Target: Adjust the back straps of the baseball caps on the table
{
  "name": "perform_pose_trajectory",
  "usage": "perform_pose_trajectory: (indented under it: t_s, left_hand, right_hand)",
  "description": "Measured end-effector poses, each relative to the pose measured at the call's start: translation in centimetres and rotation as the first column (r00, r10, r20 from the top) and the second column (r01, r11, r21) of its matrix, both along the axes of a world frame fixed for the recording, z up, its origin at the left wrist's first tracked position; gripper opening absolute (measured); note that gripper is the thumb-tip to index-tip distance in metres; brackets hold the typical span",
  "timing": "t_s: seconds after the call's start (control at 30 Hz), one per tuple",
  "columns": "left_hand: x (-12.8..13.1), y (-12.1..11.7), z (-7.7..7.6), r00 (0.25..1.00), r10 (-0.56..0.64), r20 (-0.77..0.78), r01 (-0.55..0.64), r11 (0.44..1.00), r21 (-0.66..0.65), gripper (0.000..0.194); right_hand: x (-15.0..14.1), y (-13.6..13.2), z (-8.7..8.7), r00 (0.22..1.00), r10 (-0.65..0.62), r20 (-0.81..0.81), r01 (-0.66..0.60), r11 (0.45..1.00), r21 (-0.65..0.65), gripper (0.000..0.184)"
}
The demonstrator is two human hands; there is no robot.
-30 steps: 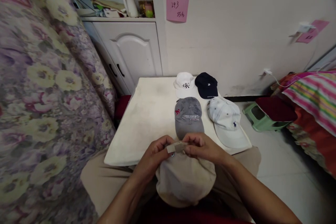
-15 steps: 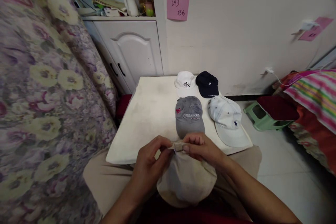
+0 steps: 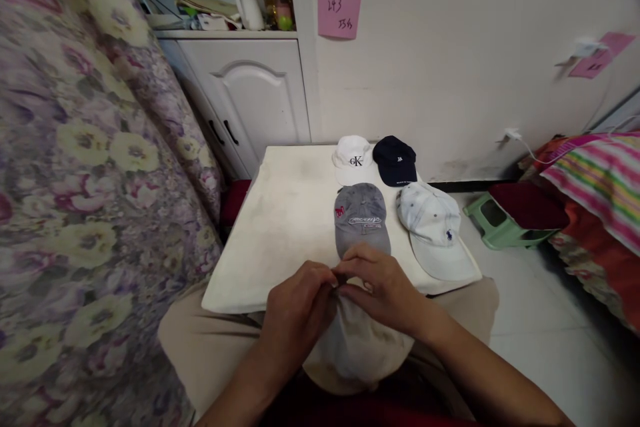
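Note:
A beige baseball cap [image 3: 360, 347] hangs over my lap, its brim toward my body. My left hand [image 3: 303, 300] is closed on the cap's back strap. Fingers of my right hand [image 3: 380, 287] pinch the same strap from the other side; both hands' fingertips meet and hide the strap. Just beyond them on the table lies a grey cap [image 3: 361, 213] with white lettering. A pale tie-dyed cap [image 3: 433, 227] is to its right. Behind these are a white cap [image 3: 353, 157] and a navy cap [image 3: 395, 160].
The caps lie on a cream-covered table [image 3: 280, 213]. A floral curtain [image 3: 100, 213] hangs on the left, and a white cabinet [image 3: 255, 93] stands behind. At right are a green stool [image 3: 500, 220] and a bed with a striped cover [image 3: 605, 173].
My hands have drawn closer together over the strap, covering it. My right fingers have shifted up and left. The beige cap has moved only slightly; the other caps stay put.

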State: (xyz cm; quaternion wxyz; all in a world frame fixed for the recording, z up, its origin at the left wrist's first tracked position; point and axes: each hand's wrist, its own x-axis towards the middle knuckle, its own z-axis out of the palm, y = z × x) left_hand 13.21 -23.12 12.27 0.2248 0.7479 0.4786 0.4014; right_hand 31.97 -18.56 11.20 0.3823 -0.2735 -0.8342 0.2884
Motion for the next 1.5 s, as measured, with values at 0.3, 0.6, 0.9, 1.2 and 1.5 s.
perform_pose_trajectory:
  t_s: [0.3,0.6,0.9,1.2,1.5]
  left_hand:
    - [0.2,0.7,-1.1,0.987,0.088,0.132,-0.044,0.953,-0.301,0.011]
    - [0.6,0.7,-1.3,0.938,0.221,0.267,-0.091,0.9,-0.426,0.015]
    - [0.8,0.1,0.3,0.979,0.122,0.166,-0.077,0.965,-0.252,0.015]
    - [-0.2,0.1,-0.7,0.972,0.036,0.233,0.095,0.846,-0.525,0.035]
    - [0.1,0.7,-1.0,0.81,0.113,0.575,0.273,0.795,-0.541,0.034]
  right_hand:
    - [-0.5,0.9,-1.5,0.998,0.065,0.023,-0.065,0.998,0.008,0.006]
    - [-0.7,0.0,-1.6,0.992,-0.065,-0.109,-0.01,0.816,-0.579,0.025]
    - [-0.8,-0.6,0.2,0.992,-0.081,-0.101,0.037,0.924,-0.381,0.011]
    - [-1.1,-1.4,-0.7,0.956,-0.231,-0.18,0.149,0.913,-0.38,0.016]
    - [-0.4,-0.6,-0.8,0.854,-0.308,-0.42,-0.087,0.711,-0.697,0.024]
